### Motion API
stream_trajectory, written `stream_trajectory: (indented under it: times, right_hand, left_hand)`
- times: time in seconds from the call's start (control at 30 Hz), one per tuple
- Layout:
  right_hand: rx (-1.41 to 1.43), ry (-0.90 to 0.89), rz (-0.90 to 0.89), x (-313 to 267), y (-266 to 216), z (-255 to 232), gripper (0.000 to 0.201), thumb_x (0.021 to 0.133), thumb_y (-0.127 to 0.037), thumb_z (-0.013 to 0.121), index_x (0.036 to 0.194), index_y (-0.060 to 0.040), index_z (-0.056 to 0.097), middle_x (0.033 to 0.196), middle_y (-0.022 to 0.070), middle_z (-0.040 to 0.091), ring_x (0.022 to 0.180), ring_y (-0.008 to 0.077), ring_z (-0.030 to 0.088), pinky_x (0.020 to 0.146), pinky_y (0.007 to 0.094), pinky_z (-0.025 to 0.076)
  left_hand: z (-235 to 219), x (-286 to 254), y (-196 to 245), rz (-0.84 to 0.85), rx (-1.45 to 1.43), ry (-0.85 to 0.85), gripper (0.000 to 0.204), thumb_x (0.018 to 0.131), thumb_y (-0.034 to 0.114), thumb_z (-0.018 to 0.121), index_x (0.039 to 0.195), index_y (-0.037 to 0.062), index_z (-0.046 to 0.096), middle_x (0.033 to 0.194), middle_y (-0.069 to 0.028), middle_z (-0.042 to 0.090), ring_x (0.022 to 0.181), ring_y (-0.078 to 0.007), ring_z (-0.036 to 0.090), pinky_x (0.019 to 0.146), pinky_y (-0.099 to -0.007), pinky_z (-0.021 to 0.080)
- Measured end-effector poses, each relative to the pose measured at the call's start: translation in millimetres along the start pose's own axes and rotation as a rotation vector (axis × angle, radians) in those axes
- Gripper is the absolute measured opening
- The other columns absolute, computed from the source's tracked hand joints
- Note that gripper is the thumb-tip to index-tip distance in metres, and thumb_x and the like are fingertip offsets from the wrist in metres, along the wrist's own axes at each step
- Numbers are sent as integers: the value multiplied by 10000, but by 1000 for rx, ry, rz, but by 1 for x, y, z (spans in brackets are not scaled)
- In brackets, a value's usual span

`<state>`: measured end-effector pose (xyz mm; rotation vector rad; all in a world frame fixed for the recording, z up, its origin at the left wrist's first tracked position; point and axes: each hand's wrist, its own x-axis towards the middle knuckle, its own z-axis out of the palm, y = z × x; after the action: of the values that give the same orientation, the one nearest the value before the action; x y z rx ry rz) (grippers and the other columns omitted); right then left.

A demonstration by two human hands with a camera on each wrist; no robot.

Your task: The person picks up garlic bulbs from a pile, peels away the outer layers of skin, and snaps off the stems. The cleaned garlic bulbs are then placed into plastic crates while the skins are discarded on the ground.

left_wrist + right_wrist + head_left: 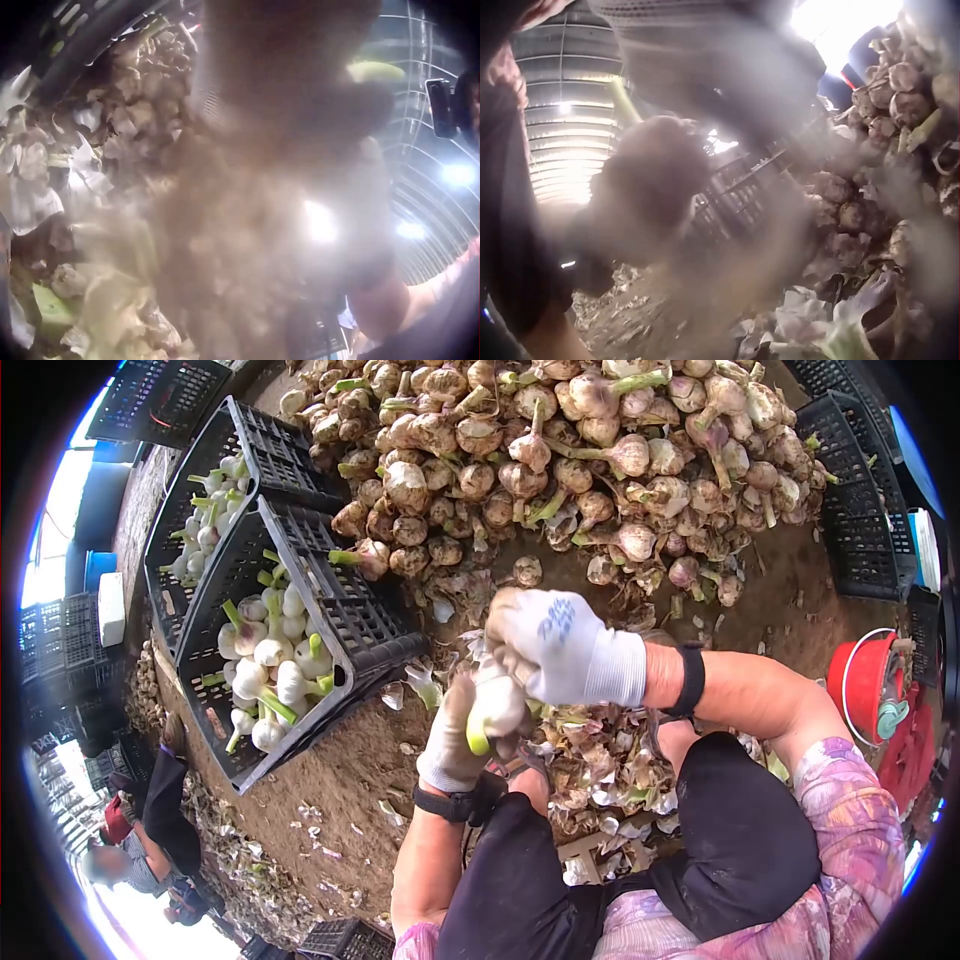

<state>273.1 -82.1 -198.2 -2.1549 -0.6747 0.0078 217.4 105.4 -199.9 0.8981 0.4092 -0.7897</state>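
In the head view a white garlic bulb [499,702] with a short green stem is between the two gloved hands, above the person's knees. The left hand [452,738] grips it from the side, and the stem end points down towards the lap. From above, the right hand [570,645] bends over the bulb, with curled fingers pinching at its outer skin. Both wrist views are badly blurred close up. A pale bulb shape [656,169] with a green stem [622,99] shows in the right wrist view.
A big heap of dirty garlic [480,450] lies ahead. Black crates [335,590] at the left hold cleaned bulbs [270,655]. Peeled skins [610,760] litter the ground between the legs. A red bucket [855,685] stands at the right. Another person [150,850] sits far left.
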Motion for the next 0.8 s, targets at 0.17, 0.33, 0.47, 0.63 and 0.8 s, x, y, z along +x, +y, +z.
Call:
stream_trajectory:
  times: [0.17, 0.33, 0.47, 0.63, 0.8]
  right_hand:
    - [196, -260, -61, 20, 8, 10, 190, 746, -140, 634, 923, -70, 621, 894, 120, 611, 806, 315, 639, 683, 396, 512]
    - [112, -445, -117, 21, 13, 17, 229, 747, -138, 626, 965, -68, 629, 966, 122, 611, 823, 320, 646, 692, 394, 520]
    - [168, -136, -49, 3, 9, -17, 407, 749, -50, 606, 1145, -138, 623, 1051, 148, 575, 903, 331, 621, 748, 390, 521]
    - [407, -164, -12, -22, -7, -19, 407, 741, -56, 689, 1129, -170, 649, 1035, 139, 588, 905, 291, 609, 780, 351, 506]
    - [1310, -114, 631, -18, 3, -23, 352, 805, -226, 722, 1030, 38, 658, 910, 46, 667, 749, 105, 604, 698, 227, 481]
  left_hand:
    - [-4, -2, 8, -54, 74, -246, 633, 757, 492, 744, 1075, -25, 564, 833, -75, 626, 713, -149, 585, 649, -275, 468]
    - [2, -3, -5, -98, 79, -254, 517, 849, 470, 620, 923, -41, 613, 729, -46, 602, 636, -131, 546, 599, -274, 443]
    - [0, 16, -22, -61, -78, -112, 621, 879, 616, 492, 1050, 28, 601, 763, -112, 657, 622, -217, 643, 529, -319, 517]
    - [9, 24, -8, -39, -289, -84, 646, 916, 580, 465, 1279, 46, 500, 1223, -110, 584, 1097, -253, 583, 936, -418, 469]
    - [20, 25, -4, 126, -365, -101, 619, 927, 493, 516, 1305, 4, 485, 1306, -145, 540, 1220, -258, 512, 1013, -433, 412]
